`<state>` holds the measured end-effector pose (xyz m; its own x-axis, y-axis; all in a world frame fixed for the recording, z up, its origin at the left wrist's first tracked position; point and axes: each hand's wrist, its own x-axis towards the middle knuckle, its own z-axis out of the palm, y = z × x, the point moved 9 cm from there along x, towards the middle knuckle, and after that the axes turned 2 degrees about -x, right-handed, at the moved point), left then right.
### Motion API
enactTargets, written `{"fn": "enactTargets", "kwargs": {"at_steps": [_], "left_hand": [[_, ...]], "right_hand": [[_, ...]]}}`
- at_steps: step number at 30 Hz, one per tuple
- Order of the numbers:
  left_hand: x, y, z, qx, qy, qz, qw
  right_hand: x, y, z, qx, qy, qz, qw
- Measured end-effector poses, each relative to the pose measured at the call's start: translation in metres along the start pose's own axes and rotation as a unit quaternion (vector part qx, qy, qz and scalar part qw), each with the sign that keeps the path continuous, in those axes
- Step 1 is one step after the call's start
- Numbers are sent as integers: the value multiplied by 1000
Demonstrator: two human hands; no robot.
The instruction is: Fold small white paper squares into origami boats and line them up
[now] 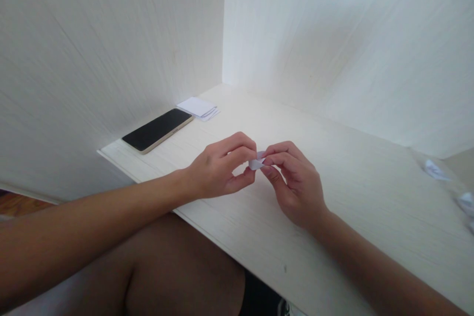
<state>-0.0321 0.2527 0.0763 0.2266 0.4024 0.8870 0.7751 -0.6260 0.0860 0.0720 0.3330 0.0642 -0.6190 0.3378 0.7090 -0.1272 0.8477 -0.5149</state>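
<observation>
Between my two hands, above the white tabletop, is a small folded piece of white paper. My left hand pinches its left side between thumb and fingers. On the other side, my right hand grips it with thumb and fingertips close together. The fingers cover much of the paper, so its full folded shape is hidden.
A black-screened phone lies by the left wall panel, with a small stack of white paper just behind it. Crumpled or folded white paper pieces lie at the far right. A back panel encloses the table.
</observation>
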Motion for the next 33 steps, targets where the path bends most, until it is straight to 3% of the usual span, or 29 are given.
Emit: {"fn": "enactTargets", "kwargs": {"at_steps": [15, 24, 33], "left_hand": [[-3, 4, 4, -45, 10, -34, 998], [2, 11, 4, -43, 2, -49, 998], [7, 12, 2, -33, 3, -71, 997]], "right_hand": [[-1, 2, 6, 49, -47, 27, 997], [-4, -21, 2, -97, 6, -101, 990], [-5, -24, 1, -106, 24, -90, 990]]}}
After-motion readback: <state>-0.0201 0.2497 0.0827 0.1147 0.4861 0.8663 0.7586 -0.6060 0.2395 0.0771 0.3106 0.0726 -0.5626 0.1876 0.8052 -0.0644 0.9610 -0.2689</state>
